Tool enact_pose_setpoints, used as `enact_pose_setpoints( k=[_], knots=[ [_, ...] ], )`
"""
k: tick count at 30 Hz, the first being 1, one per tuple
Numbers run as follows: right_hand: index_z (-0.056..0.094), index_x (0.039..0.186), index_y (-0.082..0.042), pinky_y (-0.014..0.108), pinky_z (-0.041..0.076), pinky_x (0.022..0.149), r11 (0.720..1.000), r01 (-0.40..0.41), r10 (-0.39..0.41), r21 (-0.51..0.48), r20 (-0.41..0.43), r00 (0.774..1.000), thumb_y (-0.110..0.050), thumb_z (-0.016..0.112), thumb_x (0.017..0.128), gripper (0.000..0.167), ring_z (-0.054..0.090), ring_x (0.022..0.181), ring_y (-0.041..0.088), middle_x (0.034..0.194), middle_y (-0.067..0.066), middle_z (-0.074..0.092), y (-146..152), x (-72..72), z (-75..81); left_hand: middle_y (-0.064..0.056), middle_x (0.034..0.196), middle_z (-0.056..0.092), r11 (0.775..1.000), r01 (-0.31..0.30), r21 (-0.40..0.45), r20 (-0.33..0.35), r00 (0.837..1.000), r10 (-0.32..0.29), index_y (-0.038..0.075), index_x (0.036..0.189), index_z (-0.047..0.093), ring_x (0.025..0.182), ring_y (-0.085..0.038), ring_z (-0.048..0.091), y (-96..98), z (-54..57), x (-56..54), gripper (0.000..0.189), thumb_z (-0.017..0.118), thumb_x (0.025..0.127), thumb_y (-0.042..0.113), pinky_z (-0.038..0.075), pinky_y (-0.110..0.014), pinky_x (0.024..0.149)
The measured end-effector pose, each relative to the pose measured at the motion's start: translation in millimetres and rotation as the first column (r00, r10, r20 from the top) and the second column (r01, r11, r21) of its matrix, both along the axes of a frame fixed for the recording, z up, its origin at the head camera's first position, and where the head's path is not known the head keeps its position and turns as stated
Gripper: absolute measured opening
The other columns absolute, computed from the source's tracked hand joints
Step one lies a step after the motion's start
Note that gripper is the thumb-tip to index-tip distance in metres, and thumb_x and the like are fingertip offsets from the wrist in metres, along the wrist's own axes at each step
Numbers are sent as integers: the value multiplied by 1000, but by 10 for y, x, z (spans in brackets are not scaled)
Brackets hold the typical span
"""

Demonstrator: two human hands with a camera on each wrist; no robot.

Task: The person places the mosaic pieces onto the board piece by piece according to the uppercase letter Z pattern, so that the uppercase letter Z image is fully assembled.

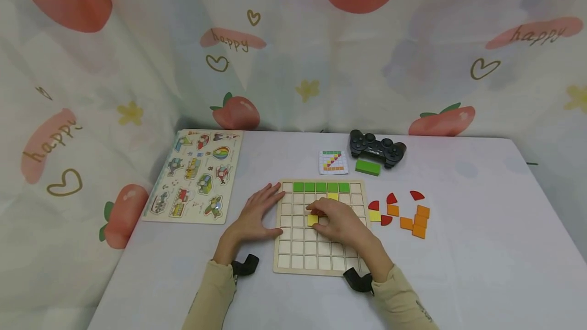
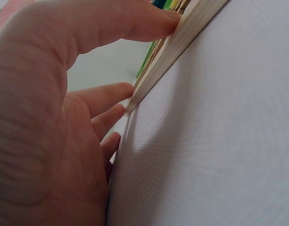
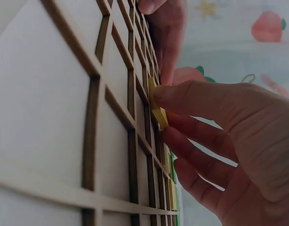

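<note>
My right hand [image 1: 344,223] pinches a yellow square tile [image 3: 156,106] between thumb and fingers, over a cell left of centre on the wooden grid board [image 1: 298,261]. In the right wrist view the tile stands tilted against the grid's ribs. My left hand [image 1: 254,215] lies at the board's left side, fingers spread, with thumb and fingertips touching its edge. A row of green tiles [image 1: 321,187] fills several cells along the top row. Another yellow tile [image 1: 332,196] sits just under that row. My right hand hides some cells of the board.
Right of the board lie red quarter-circle pieces [image 1: 386,220], orange squares [image 1: 406,223] and a yellow square [image 1: 374,216]. Behind it are a pattern card [image 1: 333,162], a green block [image 1: 368,167] and a black game controller [image 1: 378,150]. A picture puzzle board [image 1: 194,177] lies at left.
</note>
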State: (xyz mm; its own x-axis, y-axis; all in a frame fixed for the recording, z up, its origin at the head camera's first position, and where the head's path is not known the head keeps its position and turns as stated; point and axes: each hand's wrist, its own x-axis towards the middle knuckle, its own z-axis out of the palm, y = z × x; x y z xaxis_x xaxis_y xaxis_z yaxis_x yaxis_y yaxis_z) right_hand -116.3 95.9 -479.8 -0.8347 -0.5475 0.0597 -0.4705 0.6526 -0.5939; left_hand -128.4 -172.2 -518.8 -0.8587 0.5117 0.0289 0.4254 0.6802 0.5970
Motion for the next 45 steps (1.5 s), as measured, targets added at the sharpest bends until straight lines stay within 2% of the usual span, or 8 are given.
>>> enact_pose_setpoints(
  k=[8, 18, 25, 28, 33, 37, 41, 45],
  knots=[
    [69, 116, -8, 37, 54, 84, 1000, -12, 12, -6, -47, 999, -13, 80, 82, 36, 63, 94, 17, 104, 0, 70, -34, -1, -17, 0, 164, 18, 1000, -1, -10, -4, 1000, 1, 15, 154, 37, 151, -23, 8, -4, -4, -8, 94, 74, 72, 42, 12, -52, 119],
    [69, 117, -10, 39, 54, 84, 1000, 29, -29, 2, -24, 999, -12, 79, 82, 37, 62, 91, 15, 97, -3, 70, 16, -34, 16, 3, 165, 15, 1000, 4, -10, 6, 1000, -4, 16, 155, 34, 151, -21, 6, 8, -2, -41, 94, 72, 73, 43, 11, -52, 119],
    [69, 115, -9, 36, 54, 80, 1000, -26, 25, -7, -47, 999, -10, 78, 83, 33, 62, 89, 15, 98, -1, 70, -35, -36, 9, -1, 165, 17, 1000, 10, -10, -12, 1000, -10, 15, 154, 35, 151, -23, 8, 1, -1, -55, 94, 72, 72, 43, 11, -53, 119],
    [69, 115, -9, 35, 54, 79, 1000, -17, 17, 2, -48, 999, -11, 78, 82, 34, 61, 88, 14, 98, -2, 70, -40, -29, 15, -1, 165, 17, 1000, 12, -9, -15, 1000, -12, 15, 154, 35, 151, -23, 8, -4, -11, -57, 94, 72, 72, 43, 11, -52, 119],
    [68, 120, -9, 38, 52, 84, 998, 56, -56, -2, 30, 998, -13, 75, 85, 36, 61, 91, 16, 101, -2, 69, 104, -71, 83, 0, 165, 17, 1000, 10, 4, -14, 1000, -10, 16, 154, 36, 151, -23, 8, -10, -32, -51, 94, 72, 72, 43, 11, -52, 119],
    [67, 120, -4, 42, 52, 82, 988, 155, -154, -20, 51, 987, -10, 73, 86, 35, 62, 90, 21, 99, 2, 70, 495, -156, 192, 0, 164, 18, 1000, 13, 19, -14, 1000, -12, 15, 154, 36, 151, -23, 9, -9, -36, -42, 94, 73, 72, 43, 11, -52, 119],
    [66, 114, -1, 37, 51, 72, 962, 271, -273, 27, 84, 958, -7, 76, 83, 34, 61, 82, 22, 91, 4, 69, 946, -193, 230, 0, 164, 18, 1000, 18, 11, -12, 1000, -18, 14, 154, 36, 151, -23, 8, -12, -35, -33, 93, 73, 73, 43, 11, -51, 120],
    [65, 112, 0, 32, 49, 65, 944, 320, -331, 85, 231, 915, -9, 79, 79, 37, 58, 78, 19, 89, 6, 65, 1207, -187, 215, -2, 164, 18, 1000, 24, 14, -17, 1000, -24, 13, 153, 37, 151, -25, 9, -19, -39, -20, 93, 73, 73, 42, 12, -52, 119]
  ],
)
